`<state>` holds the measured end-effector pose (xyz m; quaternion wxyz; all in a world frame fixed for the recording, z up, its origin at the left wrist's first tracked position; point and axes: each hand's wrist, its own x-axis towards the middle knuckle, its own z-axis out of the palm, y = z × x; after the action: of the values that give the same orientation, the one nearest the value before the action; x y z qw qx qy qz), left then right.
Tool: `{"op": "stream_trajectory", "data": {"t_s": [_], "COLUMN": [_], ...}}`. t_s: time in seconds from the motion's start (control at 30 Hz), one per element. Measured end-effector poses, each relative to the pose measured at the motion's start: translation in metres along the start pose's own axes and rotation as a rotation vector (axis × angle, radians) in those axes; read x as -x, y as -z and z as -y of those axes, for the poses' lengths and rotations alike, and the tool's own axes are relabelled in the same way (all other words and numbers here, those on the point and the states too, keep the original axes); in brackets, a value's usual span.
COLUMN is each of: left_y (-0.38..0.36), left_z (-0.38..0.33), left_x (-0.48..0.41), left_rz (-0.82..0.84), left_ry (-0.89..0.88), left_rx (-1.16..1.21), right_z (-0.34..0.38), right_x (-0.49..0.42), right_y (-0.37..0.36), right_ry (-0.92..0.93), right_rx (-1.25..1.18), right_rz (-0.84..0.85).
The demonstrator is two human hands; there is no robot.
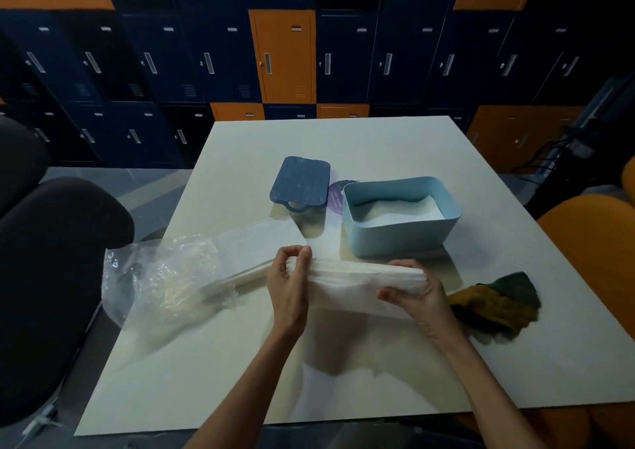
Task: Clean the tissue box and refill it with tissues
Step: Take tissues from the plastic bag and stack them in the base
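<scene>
Left hand (290, 277) pinches one end, right hand (417, 292) cups the other, holding the tissue stack (354, 277) flat for the open tissue box (395, 239) at one o'clock

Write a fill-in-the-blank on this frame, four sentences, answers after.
1. The white stack held between the left hand and the right hand is made of ____.
2. The dark blue lid lies on the table to the ____ of the light blue tissue box.
3. The tissue box's top is ____, with white sheets inside.
4. The yellow-green cloth lies beside the ____ hand.

Answers: tissues; left; open; right
</scene>
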<state>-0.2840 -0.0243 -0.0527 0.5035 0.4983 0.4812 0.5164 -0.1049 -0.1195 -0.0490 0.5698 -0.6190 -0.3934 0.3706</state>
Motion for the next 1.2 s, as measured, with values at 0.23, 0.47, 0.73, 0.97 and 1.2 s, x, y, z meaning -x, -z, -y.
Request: {"op": "stream_trajectory", "data": {"t_s": [0.23,0.47,0.73,0.97,1.2], "left_y": [0.029,0.044,0.033,0.028,0.023], "left_z": [-0.027,-0.043,-0.029,-0.042,-0.040], "left_x": [-0.006,-0.023,-0.027,-0.025,-0.025], "left_rz": [0.479,0.709,0.648,0.591,0.471], "left_ry": [0.228,0.058,-0.342,-0.017,0.196], "left_rx": [-0.003,-0.073,-0.488,-0.146,0.023], "right_z": [0.021,0.036,0.041,0.042,0.040], "right_x": [-0.005,-0.014,-0.018,-0.016,-0.013], "right_y": [0.005,0.023,0.035,0.039,0.035], "right_ry": [-0.274,-0.535,-0.657,-0.516,-0.310], "right_rx": [-0.105,-0.129,-0.373,-0.600,0.003], "right_rz": [-0.225,-0.037,-0.005,0.124,0.217]}}
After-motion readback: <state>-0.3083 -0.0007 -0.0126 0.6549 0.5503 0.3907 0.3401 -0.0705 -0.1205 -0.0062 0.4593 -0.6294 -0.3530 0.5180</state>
